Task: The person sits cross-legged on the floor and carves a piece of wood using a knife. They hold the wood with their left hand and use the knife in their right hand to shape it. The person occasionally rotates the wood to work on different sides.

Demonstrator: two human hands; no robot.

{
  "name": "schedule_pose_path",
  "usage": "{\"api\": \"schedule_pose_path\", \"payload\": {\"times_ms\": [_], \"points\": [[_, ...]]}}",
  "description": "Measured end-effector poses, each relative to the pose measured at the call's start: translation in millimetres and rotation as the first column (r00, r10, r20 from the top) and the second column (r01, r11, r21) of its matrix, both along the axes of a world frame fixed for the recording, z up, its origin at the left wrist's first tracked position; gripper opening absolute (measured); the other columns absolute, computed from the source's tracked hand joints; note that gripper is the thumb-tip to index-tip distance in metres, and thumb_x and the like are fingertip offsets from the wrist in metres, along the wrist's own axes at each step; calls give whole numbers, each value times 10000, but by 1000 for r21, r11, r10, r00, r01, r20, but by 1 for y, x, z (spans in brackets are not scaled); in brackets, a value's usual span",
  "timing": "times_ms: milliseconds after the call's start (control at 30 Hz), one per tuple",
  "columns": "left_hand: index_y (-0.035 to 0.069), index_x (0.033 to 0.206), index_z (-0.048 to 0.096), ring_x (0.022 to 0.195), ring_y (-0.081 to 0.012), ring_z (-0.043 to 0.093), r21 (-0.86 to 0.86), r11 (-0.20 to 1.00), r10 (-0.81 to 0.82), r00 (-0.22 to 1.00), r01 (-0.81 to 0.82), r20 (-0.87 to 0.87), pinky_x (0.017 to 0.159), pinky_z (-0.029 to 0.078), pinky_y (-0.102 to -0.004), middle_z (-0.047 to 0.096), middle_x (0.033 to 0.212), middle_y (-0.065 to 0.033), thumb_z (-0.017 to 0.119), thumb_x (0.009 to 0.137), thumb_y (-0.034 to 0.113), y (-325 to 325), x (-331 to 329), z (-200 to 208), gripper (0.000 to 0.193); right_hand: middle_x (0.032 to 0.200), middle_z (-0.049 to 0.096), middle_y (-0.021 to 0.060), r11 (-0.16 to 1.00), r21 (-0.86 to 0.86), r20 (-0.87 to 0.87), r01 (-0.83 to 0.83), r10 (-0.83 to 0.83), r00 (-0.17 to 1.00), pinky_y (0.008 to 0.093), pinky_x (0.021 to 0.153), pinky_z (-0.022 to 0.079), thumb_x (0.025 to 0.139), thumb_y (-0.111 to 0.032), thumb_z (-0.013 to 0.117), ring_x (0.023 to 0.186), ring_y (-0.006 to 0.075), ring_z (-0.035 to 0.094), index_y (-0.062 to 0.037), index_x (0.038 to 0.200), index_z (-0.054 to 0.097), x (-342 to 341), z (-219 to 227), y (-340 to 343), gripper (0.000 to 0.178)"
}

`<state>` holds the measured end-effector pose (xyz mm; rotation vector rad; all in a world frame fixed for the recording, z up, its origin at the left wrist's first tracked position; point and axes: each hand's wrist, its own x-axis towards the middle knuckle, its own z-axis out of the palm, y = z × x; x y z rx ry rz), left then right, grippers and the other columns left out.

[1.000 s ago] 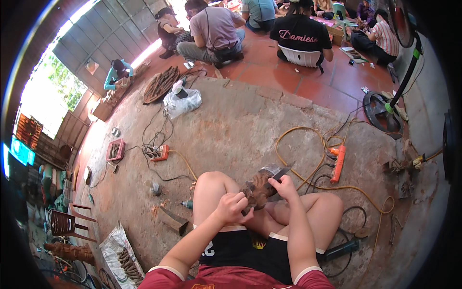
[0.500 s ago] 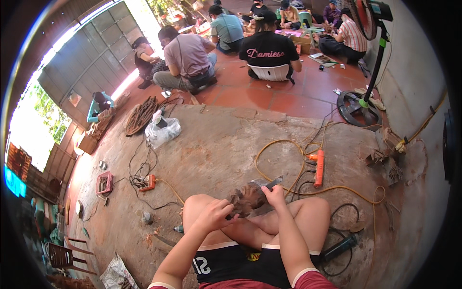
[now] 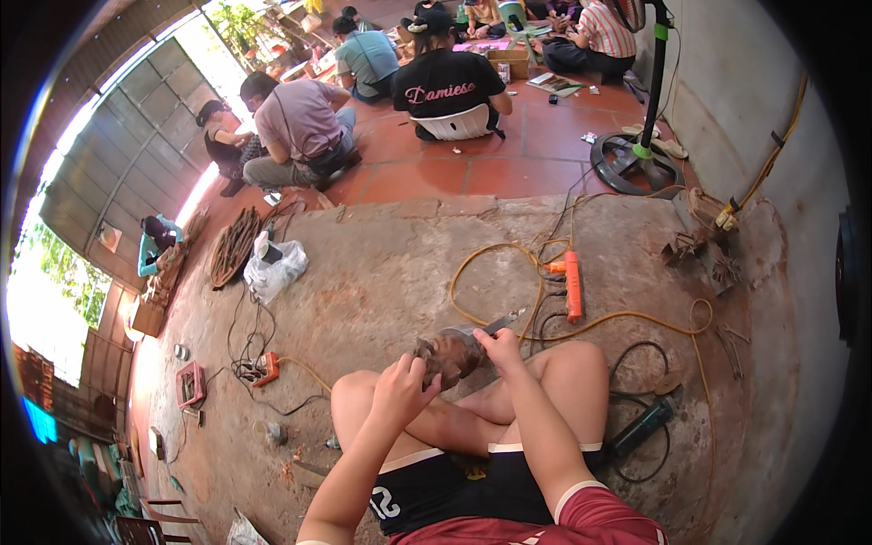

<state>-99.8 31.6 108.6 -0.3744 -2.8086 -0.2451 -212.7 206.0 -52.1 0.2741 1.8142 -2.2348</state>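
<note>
My left hand [image 3: 401, 389] is closed around the left end of a brown carved piece [image 3: 454, 354], which looks like wood, held above my crossed legs. My right hand [image 3: 501, 351] pinches a thin, flat grey strip [image 3: 499, 323] against the piece's right side. The strip's tip points away to the upper right; whether it is a blade or folded abrasive I cannot tell. My left fingers cover part of the carving.
An orange power strip [image 3: 572, 289] with a looped yellow cord lies ahead to the right. Beside my right knee rests a dark green power tool [image 3: 643, 425]. At left are a pink basket [image 3: 191, 384] and a plastic bag [image 3: 276, 272]. Several people sit farther off near a standing fan [image 3: 639, 163].
The whole view has swung, so the surroundings sit farther left and mostly higher. Both hands still hold the carved piece and the strip; my left hand is slightly more raised over the carving.
</note>
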Motion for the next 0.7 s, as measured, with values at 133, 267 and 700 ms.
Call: {"api": "schedule_pose_path", "payload": {"times_ms": [133,267,700], "points": [[31,828,551,732,-327,632,109,994,-30,1000,30,-3,637,537,-397,581,830,-140,756,792,315,26,-15,11,352,701,650,9,999,12,-9,49,-49,999,277,568,441,857,-195,742,630,88,561,8,788,703,-3,3,12,217],[37,855,580,702,-327,661,81,997,11,998,-16,58,600,554,-398,613,832,-145,723,812,316,40,-26,22,317,694,642,5,996,40,-25,78,-77,997,277,556,424,845,-216,757,623,80,547,-7,768,694,-7,-5,16,232],[0,685,623,713,-446,650,-137,878,479,837,-459,265,669,517,-521,654,708,-248,557,737,339,10,-113,28,349,681,679,53,990,131,-50,53,-47,998,297,575,458,842,-235,762,631,93,584,36,780,703,-1,18,27,285]]}}
